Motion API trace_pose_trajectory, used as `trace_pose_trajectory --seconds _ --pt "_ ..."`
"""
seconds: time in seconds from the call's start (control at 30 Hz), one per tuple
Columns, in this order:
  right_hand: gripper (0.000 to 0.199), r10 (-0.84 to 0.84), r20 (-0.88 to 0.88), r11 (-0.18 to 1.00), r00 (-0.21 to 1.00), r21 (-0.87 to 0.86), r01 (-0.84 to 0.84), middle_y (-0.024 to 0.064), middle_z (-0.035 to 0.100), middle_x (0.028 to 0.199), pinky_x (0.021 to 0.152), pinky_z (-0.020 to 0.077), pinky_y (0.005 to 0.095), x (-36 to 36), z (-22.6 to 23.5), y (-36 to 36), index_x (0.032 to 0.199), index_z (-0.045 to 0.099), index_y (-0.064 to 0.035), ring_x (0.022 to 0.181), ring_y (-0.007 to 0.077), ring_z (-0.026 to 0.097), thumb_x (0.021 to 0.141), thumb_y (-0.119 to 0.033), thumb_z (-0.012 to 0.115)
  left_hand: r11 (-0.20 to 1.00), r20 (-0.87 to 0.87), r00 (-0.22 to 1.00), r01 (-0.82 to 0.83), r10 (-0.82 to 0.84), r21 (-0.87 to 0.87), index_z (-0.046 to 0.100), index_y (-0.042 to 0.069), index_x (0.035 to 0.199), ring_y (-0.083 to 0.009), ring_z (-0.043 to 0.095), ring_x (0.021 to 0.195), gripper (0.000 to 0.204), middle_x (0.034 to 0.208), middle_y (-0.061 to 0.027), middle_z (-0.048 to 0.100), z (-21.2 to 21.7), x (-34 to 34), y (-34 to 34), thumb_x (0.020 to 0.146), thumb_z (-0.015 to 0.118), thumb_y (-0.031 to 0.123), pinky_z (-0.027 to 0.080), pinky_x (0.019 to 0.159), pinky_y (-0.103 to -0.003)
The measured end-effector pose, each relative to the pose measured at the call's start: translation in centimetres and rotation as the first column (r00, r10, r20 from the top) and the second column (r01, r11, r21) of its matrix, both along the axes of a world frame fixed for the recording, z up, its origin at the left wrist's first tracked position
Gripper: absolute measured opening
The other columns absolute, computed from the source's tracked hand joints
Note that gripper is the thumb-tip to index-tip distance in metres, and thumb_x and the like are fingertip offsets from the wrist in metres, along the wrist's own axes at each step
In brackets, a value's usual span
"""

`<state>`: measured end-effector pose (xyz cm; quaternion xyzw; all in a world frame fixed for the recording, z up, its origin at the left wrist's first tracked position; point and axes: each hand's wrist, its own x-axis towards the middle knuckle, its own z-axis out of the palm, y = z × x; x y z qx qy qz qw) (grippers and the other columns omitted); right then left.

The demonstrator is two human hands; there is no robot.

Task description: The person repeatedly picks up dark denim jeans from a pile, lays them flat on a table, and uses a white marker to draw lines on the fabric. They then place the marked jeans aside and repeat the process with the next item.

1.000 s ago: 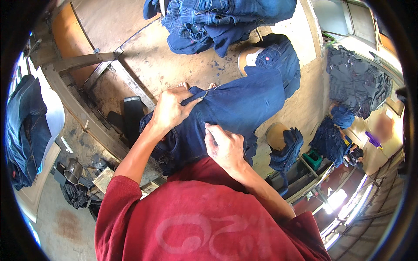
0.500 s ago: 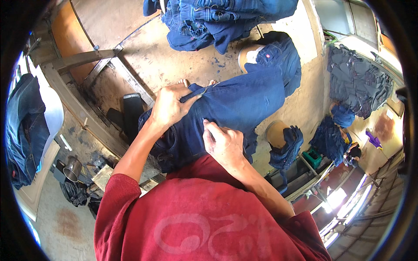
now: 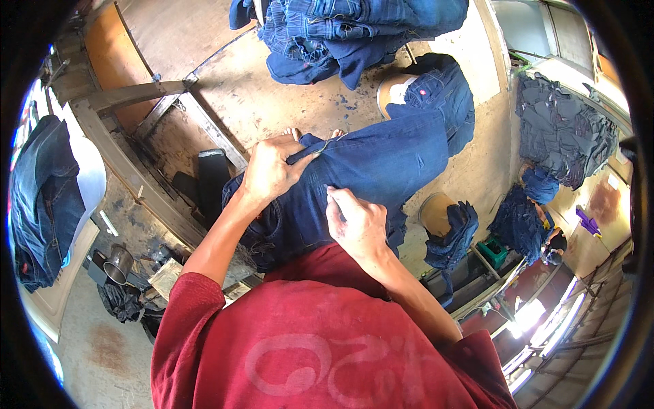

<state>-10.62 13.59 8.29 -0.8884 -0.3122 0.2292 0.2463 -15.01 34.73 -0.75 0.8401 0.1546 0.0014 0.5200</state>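
A pair of dark blue jeans [image 3: 388, 146] lies stretched across my lap, running from lower left to upper right. My left hand [image 3: 271, 169] is closed, pinching the cloth by the far edge, where pale loose threads [image 3: 332, 142] stick out. Nearer to me, my right hand [image 3: 359, 221] hovers over or rests on the denim with its fingers curled and the thumb and forefinger pressed together. Whatever it may hold is hidden inside the fingers. Toes show just beyond the far edge of the jeans.
A tall pile of blue jeans [image 3: 361, 37] stands ahead. More denim [image 3: 443, 88] drapes over a round stool at right. Dark grey garments [image 3: 565, 129] lie in a heap farther right. A wooden frame [image 3: 136, 177] runs along my left, near a metal mug [image 3: 118, 264].
The whole view has shifted slightly. My right hand has moved a little to the right over the denim. My left hand keeps its pinch on the cloth.
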Motion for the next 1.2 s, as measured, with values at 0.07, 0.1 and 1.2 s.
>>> trace_pose_trajectory --seconds 0.07,0.1,1.2 --pt "0.008 0.028 0.036 0.999 0.999 -0.024 -0.027 0.0068 0.066 0.06 0.048 0.0535 0.0377 0.1 -0.1 0.0 0.101 0.075 -0.0076 0.048 0.0221 0.067 0.093 -0.005 0.077 1.0 -0.011 1.0 0.011 -0.01 0.008 0.085 0.001 0.103 -0.033 0.079 0.082 0.022 0.093 -0.0161 0.079 0.0 0.0 0.0 0.087 0.092 0.014 0.062 0.076 -0.039" --pt "0.009 0.043 0.081 0.999 0.996 0.011 -0.044 0.0067 0.066 0.06 0.049 0.0535 0.0375 0.1 -0.1 -0.1 0.102 0.075 -0.0076 0.048 0.0218 0.067 0.093 -0.005 0.076 1.0 -0.037 0.999 0.014 -0.014 0.005 0.085 0.001 0.102 -0.033 0.079 0.082 0.021 0.094 -0.0161 0.08 0.0 0.0 0.0 0.087 0.091 0.014 0.062 0.076 -0.039" --pt "0.021 0.001 -0.028 0.986 1.0 -0.168 -0.006 0.0121 0.078 0.079 0.06 0.062 0.0409 0.2 1.3 -0.7 0.117 0.074 -0.0091 0.065 0.031 0.077 0.096 -0.011 0.076 1.0 -0.11 0.994 -0.009 0.009 -0.002 0.082 -0.001 0.106 -0.039 0.077 0.1 0.03 0.106 -0.0187 0.079 1.6 0.4 0.2 0.085 0.094 0.017 0.061 0.089 -0.042"
